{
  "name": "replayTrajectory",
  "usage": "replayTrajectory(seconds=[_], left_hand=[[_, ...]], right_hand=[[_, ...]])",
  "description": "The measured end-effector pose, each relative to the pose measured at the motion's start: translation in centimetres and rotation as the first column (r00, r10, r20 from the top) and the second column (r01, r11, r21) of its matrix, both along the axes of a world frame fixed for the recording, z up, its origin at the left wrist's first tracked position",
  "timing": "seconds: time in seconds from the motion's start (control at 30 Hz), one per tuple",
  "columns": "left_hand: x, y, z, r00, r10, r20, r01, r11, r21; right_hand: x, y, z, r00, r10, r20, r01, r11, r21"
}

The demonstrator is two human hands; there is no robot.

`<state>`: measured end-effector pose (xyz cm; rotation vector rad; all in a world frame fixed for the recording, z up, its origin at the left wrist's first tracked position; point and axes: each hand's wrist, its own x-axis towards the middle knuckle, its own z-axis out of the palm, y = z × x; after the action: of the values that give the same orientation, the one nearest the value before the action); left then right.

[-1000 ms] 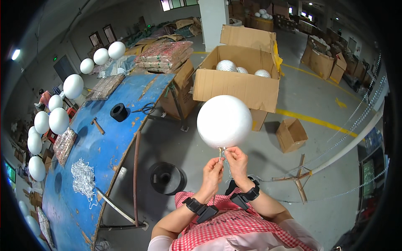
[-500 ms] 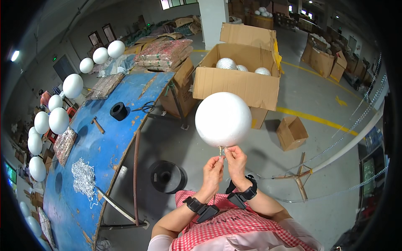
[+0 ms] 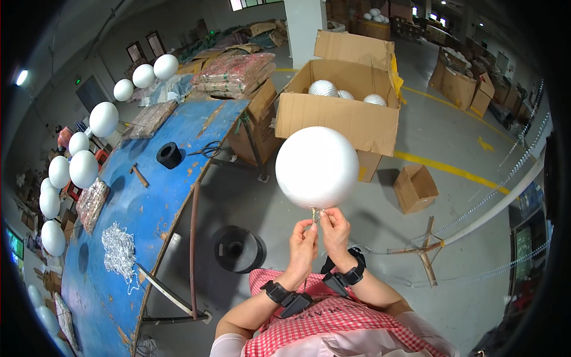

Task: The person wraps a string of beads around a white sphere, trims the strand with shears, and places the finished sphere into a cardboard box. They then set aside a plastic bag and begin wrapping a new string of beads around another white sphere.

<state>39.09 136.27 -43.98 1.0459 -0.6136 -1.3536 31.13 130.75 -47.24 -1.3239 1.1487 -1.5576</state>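
**While both hands are under the ball, keep that stem steady**

White ball (image 3: pixel 317 168) sits at 12 o'clock from the hands, with the left hand (image 3: pixel 302 243) pinching the thin stem (image 3: pixel 314 215) below it. Right hand (image 3: pixel 336 232) is closed in a pinch by the ball's underside (on what, I can't tell, too tiny). I'd let the left just anchor the stem and keep the right's moves small and light, since that smooth surface could probably dent.
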Motion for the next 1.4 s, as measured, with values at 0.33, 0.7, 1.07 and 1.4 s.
replayTrajectory(seconds=[0.33, 0.7, 1.07, 1.4], left_hand=[[-0.1, 0.1, -0.3, 1.0, -0.001, 0.006, 0.001, 1.0, -0.007], [0.0, 0.3, 0.0, 0.999, -0.05, -0.021, 0.05, 0.999, -0.019], [0.2, 0.6, 0.4, 0.997, -0.034, -0.071, 0.034, 0.999, -0.001], [0.7, 0.6, 0.3, 0.995, -0.015, -0.101, 0.017, 1.0, 0.02]], right_hand=[[-0.8, 0.2, 0.5, 0.919, -0.149, -0.366, 0.077, 0.976, -0.203], [-0.8, -0.1, 0.9, 0.924, -0.147, -0.354, 0.087, 0.98, -0.178], [-1.0, -0.6, 0.2, 0.937, -0.082, -0.34, -0.018, 0.96, -0.28], [-0.6, 0.1, 0.8, 0.82, -0.183, -0.543, 0.023, 0.957, -0.288]])
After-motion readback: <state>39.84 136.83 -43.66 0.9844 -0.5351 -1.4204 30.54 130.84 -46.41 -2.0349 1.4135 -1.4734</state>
